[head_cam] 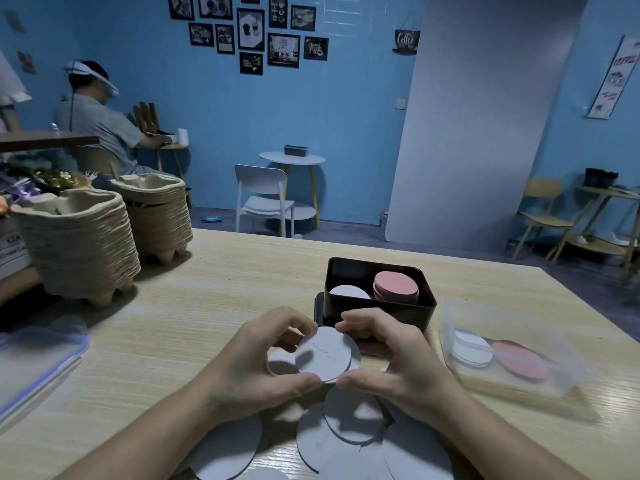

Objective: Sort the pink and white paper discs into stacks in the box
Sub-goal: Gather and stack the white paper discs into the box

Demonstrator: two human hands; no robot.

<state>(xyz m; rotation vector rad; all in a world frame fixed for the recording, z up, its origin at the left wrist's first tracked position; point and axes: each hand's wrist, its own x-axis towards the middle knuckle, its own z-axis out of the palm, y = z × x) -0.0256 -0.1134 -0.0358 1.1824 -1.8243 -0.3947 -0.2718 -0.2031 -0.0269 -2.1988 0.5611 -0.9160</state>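
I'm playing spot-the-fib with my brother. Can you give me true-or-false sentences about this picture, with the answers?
1. The left hand and right hand both pinch white round paper discs above the light wooden table. True.
2. In the black rectangular box, the pink stack is on the left. False: the pink stack is on the right, and the white stack is on the left.
3. The loose discs lying nearest the person are pink. False: they are white.
4. A white disc and a pink disc show inside the clear plastic tub right of the box. True.
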